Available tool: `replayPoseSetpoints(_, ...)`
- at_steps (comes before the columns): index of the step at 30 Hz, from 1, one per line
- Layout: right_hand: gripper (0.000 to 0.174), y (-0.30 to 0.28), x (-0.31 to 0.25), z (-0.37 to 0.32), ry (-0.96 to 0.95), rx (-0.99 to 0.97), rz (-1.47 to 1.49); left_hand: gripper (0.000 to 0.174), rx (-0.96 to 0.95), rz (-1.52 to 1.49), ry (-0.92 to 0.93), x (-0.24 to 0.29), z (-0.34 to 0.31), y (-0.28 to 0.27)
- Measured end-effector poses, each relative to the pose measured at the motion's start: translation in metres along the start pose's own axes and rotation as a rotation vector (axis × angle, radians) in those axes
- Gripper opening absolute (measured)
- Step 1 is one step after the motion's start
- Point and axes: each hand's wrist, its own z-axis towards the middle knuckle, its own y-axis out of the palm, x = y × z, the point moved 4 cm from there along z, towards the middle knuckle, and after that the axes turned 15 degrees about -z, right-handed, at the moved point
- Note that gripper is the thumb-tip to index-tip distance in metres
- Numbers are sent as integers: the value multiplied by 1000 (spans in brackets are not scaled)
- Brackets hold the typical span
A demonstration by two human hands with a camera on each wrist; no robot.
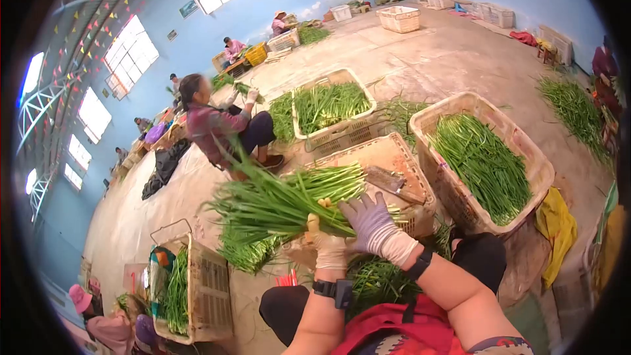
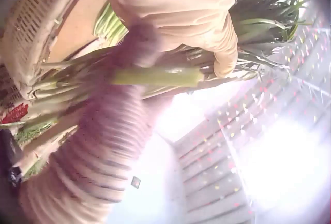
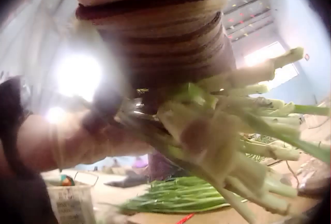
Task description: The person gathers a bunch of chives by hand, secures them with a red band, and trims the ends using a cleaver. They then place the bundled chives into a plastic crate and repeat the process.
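My left hand (image 1: 327, 243), in a cream glove, grips a bunch of long leafy green stalks (image 1: 276, 207) with pale cut ends, like green garlic or spring onions. Its leaves spread to the left. The right hand (image 1: 374, 223), in a purple and white glove, holds the stems near their pale ends, close to the left hand. A short pale green piece (image 2: 160, 76) lies across the bunch beside the purple fingers (image 2: 142, 40) in the left wrist view. More stalks (image 1: 338, 181) lie behind the bunch on an upturned crate (image 1: 384, 154).
A wooden piece (image 1: 394, 184) lies on the upturned crate. Crates of greens stand to the right (image 1: 424, 125), ahead (image 1: 365, 82) and left (image 1: 210, 289). Loose greens (image 1: 381, 279) lie between my knees. Another person (image 1: 223, 121) squats ahead left; a yellow cloth (image 1: 557, 230) hangs right.
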Motion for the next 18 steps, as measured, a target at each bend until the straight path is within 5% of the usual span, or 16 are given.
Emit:
replayPoseSetpoints(2,105,11,-16,-12,-50,-118,-103,33,134,-121,12,7,-19,-22)
replayPoseSetpoints(3,94,20,-20,-14,-72,19,-213,31,116,-188,-39,11,-21,-40)
replayPoseSetpoints(6,92,61,-35,-8,-115,-62,-100,34,-18,-224,-10,21,-26,-71)
replayPoseSetpoints(10,54,78,-34,-5,-132,219,-136,40,63,-190,0,24,-24,-101)
replayPoseSetpoints(13,31,83,-12,-1,-263,199,-109,58,466,-189,-341,7,-48,-114)
replayPoseSetpoints(16,19,104,8,9,-322,278,-173,56,733,288,-801,4,-94,-102)
replayPoseSetpoints(18,20,110,17,14,-393,255,-221,48,266,580,-954,15,-90,-82)
